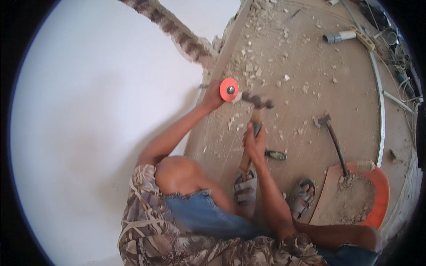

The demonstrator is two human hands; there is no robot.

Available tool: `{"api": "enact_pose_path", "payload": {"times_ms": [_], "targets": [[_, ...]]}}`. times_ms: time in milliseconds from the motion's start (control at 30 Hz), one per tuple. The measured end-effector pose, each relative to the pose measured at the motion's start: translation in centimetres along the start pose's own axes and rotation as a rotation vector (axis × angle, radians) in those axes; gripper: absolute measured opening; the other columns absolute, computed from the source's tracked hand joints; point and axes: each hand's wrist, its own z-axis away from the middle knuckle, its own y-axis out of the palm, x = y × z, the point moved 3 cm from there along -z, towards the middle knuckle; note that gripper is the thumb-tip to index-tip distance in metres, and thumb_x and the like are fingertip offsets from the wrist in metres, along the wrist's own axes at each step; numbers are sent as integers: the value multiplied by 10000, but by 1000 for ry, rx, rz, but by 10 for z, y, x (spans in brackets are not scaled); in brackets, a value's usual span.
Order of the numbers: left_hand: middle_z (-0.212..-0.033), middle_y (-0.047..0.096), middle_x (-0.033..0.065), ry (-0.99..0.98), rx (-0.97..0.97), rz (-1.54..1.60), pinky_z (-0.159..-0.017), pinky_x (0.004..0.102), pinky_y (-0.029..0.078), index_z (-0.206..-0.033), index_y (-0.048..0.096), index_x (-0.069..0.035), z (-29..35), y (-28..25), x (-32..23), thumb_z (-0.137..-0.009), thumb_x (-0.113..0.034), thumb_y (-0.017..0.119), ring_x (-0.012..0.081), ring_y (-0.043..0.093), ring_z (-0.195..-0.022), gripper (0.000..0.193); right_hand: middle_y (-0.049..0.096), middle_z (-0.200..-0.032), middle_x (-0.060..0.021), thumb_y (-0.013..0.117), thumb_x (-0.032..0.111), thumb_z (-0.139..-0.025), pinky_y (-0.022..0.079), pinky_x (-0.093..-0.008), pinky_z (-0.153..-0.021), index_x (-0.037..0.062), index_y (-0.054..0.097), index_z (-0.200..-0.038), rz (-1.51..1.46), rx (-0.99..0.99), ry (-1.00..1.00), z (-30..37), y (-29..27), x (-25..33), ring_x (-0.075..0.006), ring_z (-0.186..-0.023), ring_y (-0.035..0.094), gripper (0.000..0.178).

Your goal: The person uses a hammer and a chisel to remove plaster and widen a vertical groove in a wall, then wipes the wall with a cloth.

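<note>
My left hand [212, 95] is closed round a chisel whose round orange hand guard [226, 83] faces me. Part of a metal shank [203, 86] shows past that fist, at the foot of the white wall; where its tip meets the wall is hard to make out. In my right hand [254, 144] is a hammer [258, 102], gripped by its wooden handle. The blurred dark hammer head sits just right of the guard, close to the chisel's struck end. A rough groove [171, 29] with bare brick runs down the wall to the floor.
Rubble [249, 68] litters the brown floor. By my sandalled feet lies a green-and-black handled tool [276, 154]. To the right, an orange dustpan [380, 195] holds debris, with a dark-handled hammer [336, 142] leaning on it. Farther off are a grey pipe [341, 36], a long metal strip [380, 102] and cables.
</note>
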Motion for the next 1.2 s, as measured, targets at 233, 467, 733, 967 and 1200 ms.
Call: {"api": "enact_pose_path", "payload": {"times_ms": [233, 467, 733, 967, 1200], "targets": [[-1061, 646, 122, 128, 10, -76, -881, 420, 429, -1089, 647, -56, 17, -1, -30, -755, -161, 748, 314, 585, -1017, 364, 501, -598, -3, 523, 389, -1008, 406, -257, -422, 67, 467, -1017, -204, -241, -258, -17, -57, 93, -94, -461, 483, 327], [-1034, 656, 107, 182, -45, -64, -858, 414, 424, -1070, 646, -57, 29, -6, -56, -725, -132, 747, 291, 602, -990, 367, 468, -665, -26, 471, 462, -1010, 419, -280, -469, 50, 462, -1079, -377, -284, -422, 18, -84, 158, -113, -511, 466, 418], [-987, 652, 111, 126, -40, -99, -838, 422, 426, -1059, 647, -62, 20, -18, -40, -738, -140, 738, 313, 601, -943, 342, 419, -682, -15, 418, 553, -1001, 392, -270, -489, 81, 463, -1118, -440, -375, -639, 45, -92, 185, -101, -528, 426, 489], [-1017, 659, 138, 77, -25, -2, -878, 435, 436, -1061, 641, -47, 4, -12, -13, -737, -166, 748, 351, 598, -970, 362, 564, -733, -41, 544, 329, -978, 481, -333, -606, 45, 527, -1031, 92, -135, -269, 7, 11, -11, -153, -630, 559, 289], [-1035, 660, 130, 129, -111, -45, -864, 431, 447, -1047, 646, -67, 15, -13, -19, -720, -152, 772, 347, 594, -985, 360, 510, -620, 20, 521, 399, -1009, 415, -257, -419, 90, 510, -1006, -158, -120, -264, 8, -29, 85, -102, -454, 486, 309]]}}
